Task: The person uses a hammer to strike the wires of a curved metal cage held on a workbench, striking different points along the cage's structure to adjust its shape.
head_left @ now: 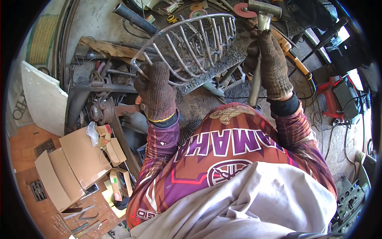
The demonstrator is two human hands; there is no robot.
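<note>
Brown knitted work gloves cover both hands. My left hand [159, 89] is closed round the near left corner of a curved metal rack [206, 44] made of bent rods. The rack rests tilted on a metal work surface [217, 73] strewn with dark grit. On the right, my right hand [272, 63] grips a hammer [264, 20] upright, its steel head above the fist and the handle running down below it. The hammer is apart from the rack. My left fingertips are partly hidden behind the rods.
Beyond the rack lie a dark pipe [135, 19], a yellow tape measure [172, 19] and a pink disc [244, 10]. A long yellow power tool [292, 55] is at right, near a red-and-grey machine [332, 97] and cables. Cardboard boxes [85, 157] stand at lower left.
</note>
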